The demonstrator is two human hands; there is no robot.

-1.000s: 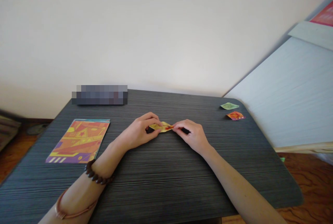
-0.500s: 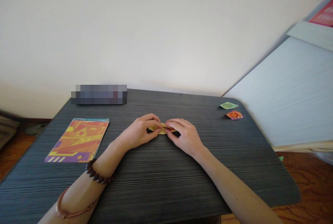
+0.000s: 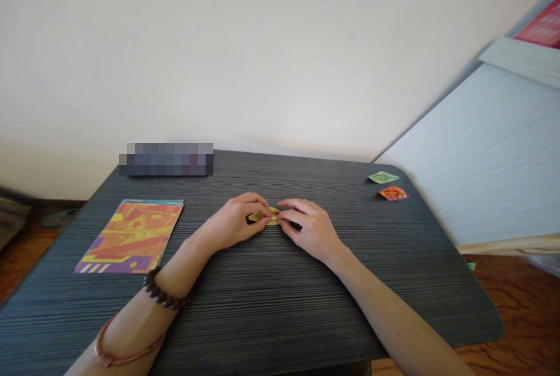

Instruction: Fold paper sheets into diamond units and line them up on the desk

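Note:
A small folded piece of yellow paper (image 3: pixel 273 221) lies low over the middle of the dark table, partly covered by fingers. My left hand (image 3: pixel 240 221) pinches its left side between thumb and fingertips. On the other side, my right hand (image 3: pixel 310 227) has thumb and fingers closed on the right part of the paper, with the index finger a little raised. Off to the right rest two folded paper pieces, one green (image 3: pixel 384 177) and one orange (image 3: pixel 394 192), each with pointed ends.
A stack of colourful paper sheets (image 3: pixel 131 236) lies on the left of the dark wood-grain table (image 3: pixel 271 306). Behind it is a pixelated dark oblong thing (image 3: pixel 168 160). A white wall (image 3: pixel 262 61) rises behind, and a pale panel (image 3: pixel 494 148) stands at the right edge.
My right fingers have shifted slightly and loosened on the folded paper, with the index finger lifting. My left hand has stayed nearly still.

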